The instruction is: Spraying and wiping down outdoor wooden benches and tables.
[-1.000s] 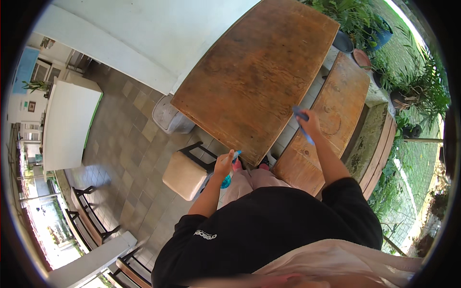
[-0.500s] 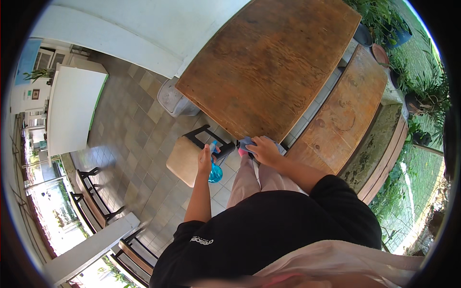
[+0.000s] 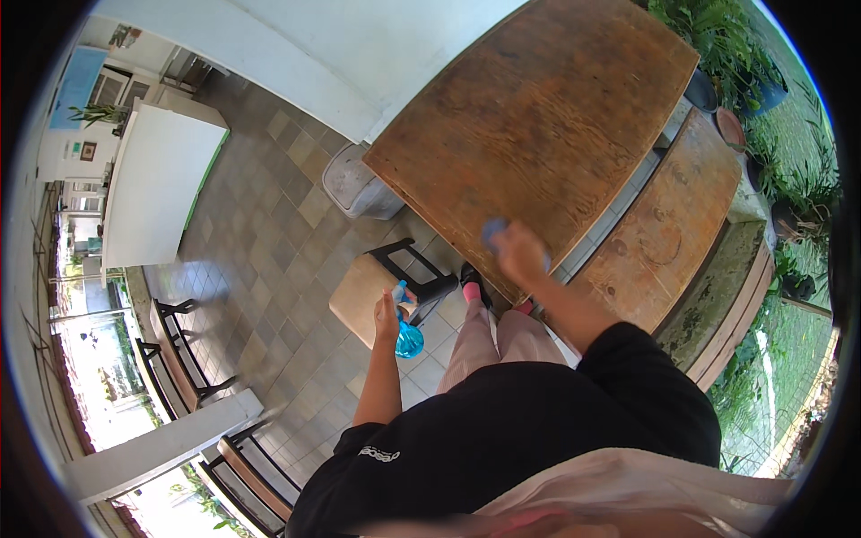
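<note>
A blue spray bottle (image 3: 409, 340) hangs upright from my left hand (image 3: 387, 317), whose fingers are wrapped round its neck near the light-blue nozzle. My right hand (image 3: 520, 255), smeared by motion, presses a blue cloth (image 3: 493, 233) against the near part of the wooden table (image 3: 529, 125). Part of the cloth sticks out past the fingers on the left, and a little shows by the wrist side. The tabletop is brown, with worn, darker patches.
A tan-seated stool with black legs (image 3: 359, 296) stands left of my legs, close to the spray bottle. Beyond it is a grey lidded bin (image 3: 354, 184) beside the table corner. A wooden bench (image 3: 664, 215) runs along the table's right side, with potted plants (image 3: 717, 45) behind.
My right hand and the cloth have moved up and to the right, from the table's near edge onto its top. My left hand still holds the spray bottle. The view has shifted slightly.
</note>
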The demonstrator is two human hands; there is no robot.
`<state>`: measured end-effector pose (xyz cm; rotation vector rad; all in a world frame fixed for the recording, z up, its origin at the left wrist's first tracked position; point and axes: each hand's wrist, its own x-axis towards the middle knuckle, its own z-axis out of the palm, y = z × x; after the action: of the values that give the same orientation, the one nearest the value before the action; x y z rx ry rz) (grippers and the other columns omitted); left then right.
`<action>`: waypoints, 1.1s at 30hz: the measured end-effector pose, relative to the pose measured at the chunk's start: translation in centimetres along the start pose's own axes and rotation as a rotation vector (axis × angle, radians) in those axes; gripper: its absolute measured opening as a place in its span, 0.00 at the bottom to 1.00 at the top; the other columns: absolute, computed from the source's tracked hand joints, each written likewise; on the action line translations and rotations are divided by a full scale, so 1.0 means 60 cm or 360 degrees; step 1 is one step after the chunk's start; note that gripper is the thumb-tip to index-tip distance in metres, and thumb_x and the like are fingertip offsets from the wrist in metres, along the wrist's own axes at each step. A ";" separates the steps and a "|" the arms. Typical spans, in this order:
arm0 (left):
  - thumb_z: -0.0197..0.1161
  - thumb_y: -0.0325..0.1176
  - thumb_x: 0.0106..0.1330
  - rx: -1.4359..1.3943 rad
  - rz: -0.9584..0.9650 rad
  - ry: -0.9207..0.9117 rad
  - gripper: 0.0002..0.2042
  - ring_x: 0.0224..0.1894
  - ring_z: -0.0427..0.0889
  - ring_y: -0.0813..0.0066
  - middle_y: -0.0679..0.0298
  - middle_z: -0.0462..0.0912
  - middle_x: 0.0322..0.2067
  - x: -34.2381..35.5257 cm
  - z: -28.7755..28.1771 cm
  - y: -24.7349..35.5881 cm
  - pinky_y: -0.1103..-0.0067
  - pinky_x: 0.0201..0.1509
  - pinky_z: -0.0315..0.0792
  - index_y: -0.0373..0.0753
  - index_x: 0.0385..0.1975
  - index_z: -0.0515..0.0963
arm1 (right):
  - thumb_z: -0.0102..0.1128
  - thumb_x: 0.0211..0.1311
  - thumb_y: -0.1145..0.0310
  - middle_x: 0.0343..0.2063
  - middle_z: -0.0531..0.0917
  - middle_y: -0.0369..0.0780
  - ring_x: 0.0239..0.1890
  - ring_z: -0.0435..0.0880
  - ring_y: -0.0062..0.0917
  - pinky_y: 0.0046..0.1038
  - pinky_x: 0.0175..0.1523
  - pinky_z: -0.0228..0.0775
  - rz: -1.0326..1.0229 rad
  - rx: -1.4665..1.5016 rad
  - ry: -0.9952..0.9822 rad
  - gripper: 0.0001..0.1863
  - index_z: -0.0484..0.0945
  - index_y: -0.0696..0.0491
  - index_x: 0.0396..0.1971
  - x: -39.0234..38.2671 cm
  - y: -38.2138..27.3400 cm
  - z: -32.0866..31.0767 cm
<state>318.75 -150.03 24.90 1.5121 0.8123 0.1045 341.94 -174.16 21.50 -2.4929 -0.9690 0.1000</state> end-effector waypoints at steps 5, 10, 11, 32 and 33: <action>0.33 0.63 0.72 -0.0125 0.0025 0.0022 0.35 0.17 0.69 0.78 0.60 0.81 0.31 0.005 -0.001 0.005 0.83 0.22 0.63 0.34 0.37 0.76 | 0.58 0.53 0.67 0.36 0.77 0.43 0.41 0.79 0.38 0.39 0.43 0.76 -0.0478 0.0391 -0.0436 0.08 0.79 0.45 0.34 -0.054 -0.026 -0.021; 0.37 0.63 0.71 -0.0116 0.0182 0.0011 0.35 0.18 0.70 0.80 0.63 0.82 0.30 0.037 -0.001 0.050 0.83 0.21 0.62 0.34 0.39 0.79 | 0.56 0.60 0.67 0.43 0.78 0.45 0.45 0.80 0.43 0.43 0.45 0.74 0.0606 0.0003 0.0142 0.09 0.78 0.48 0.40 0.047 0.243 -0.082; 0.38 0.62 0.71 -0.0089 0.0199 0.0078 0.34 0.18 0.70 0.81 0.63 0.82 0.30 0.037 -0.007 0.052 0.83 0.22 0.62 0.33 0.39 0.80 | 0.58 0.60 0.66 0.44 0.78 0.45 0.45 0.80 0.42 0.43 0.45 0.74 0.0750 -0.0016 0.0229 0.10 0.77 0.47 0.42 0.064 0.259 -0.105; 0.44 0.65 0.67 0.0891 0.0253 -0.0881 0.33 0.28 0.79 0.69 0.64 0.79 0.19 0.252 0.088 0.128 0.74 0.37 0.70 0.39 0.19 0.79 | 0.64 0.53 0.67 0.40 0.73 0.45 0.41 0.79 0.47 0.43 0.42 0.74 0.1043 0.0049 0.0196 0.14 0.76 0.45 0.41 -0.026 0.049 -0.073; 0.44 0.66 0.66 0.0974 0.0328 -0.0839 0.33 0.27 0.79 0.69 0.64 0.79 0.19 0.261 0.084 0.127 0.74 0.37 0.70 0.39 0.19 0.79 | 0.64 0.53 0.67 0.40 0.73 0.45 0.41 0.79 0.47 0.43 0.42 0.74 0.1060 0.0044 0.0212 0.14 0.76 0.45 0.41 -0.027 0.047 -0.070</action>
<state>336.17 -145.05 24.71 2.0704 0.2605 -0.4123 343.44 -178.68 23.86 -2.6506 -0.0563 0.1504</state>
